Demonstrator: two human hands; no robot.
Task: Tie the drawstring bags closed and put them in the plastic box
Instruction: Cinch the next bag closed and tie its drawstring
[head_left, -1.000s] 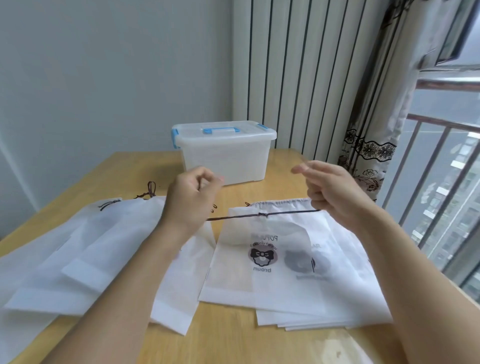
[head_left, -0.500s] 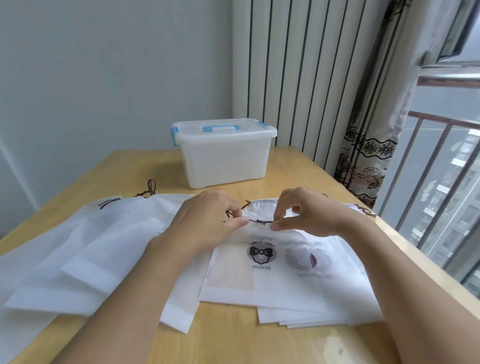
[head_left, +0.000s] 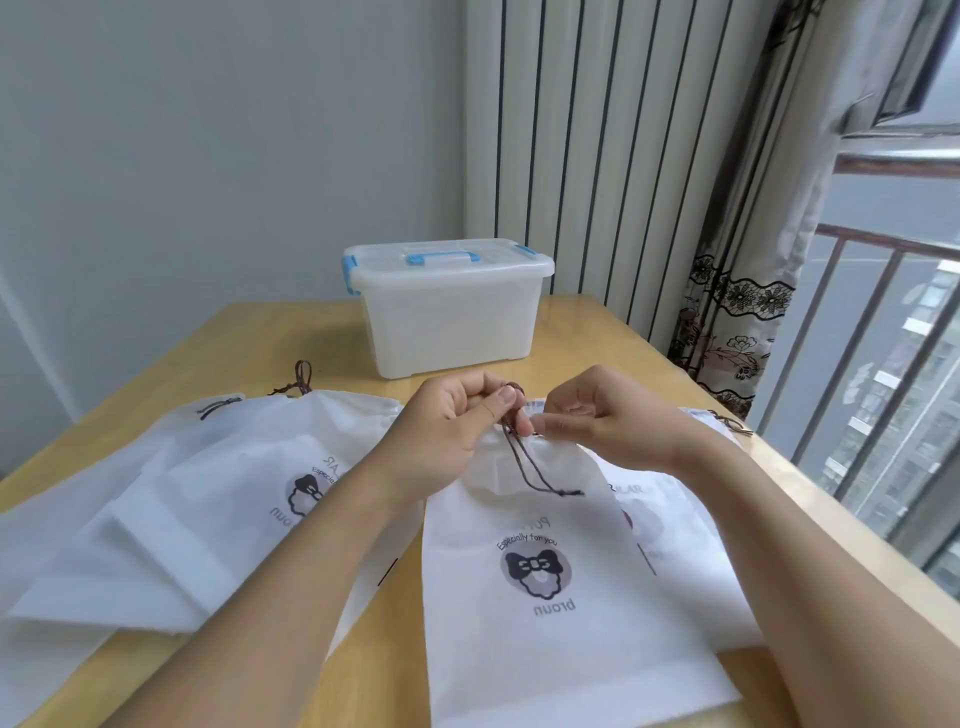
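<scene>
Far left: loose pile of flat white non-woven drawstring bags (head_left: 130, 525), mouths toward the wall with dark cords (head_left: 298, 379) trailing at their tops, apparently the stock awaiting tying. Left of centre: left hand (head_left: 447, 431), fingers curled and thumb pressed down, pinching the thin dark brown drawstring (head_left: 535, 475) right at the gathered neck, probably to fix the cord while the knot is formed. Centre, nearest the camera: white drawstring bag printed with a bow-and-moustache emblem (head_left: 535, 582), lifted by its neck with the body draping flat over the light wooden table (head_left: 249, 332); cord ends hanging down the front to a small knot, slack and not yet cinched. Behind, at the far table edge: translucent plastic storage box with blue handle and latches (head_left: 452, 322), lid on, well apart from the hands; lid to be opened before any bag goes in. Right of centre: right hand (head_left: 597, 421), fingertips pinching the bunched fabric just beside the left thumb, steadying the mouth. Right: further white bags (head_left: 691, 530) stacked beneath, flat against the table edge.
</scene>
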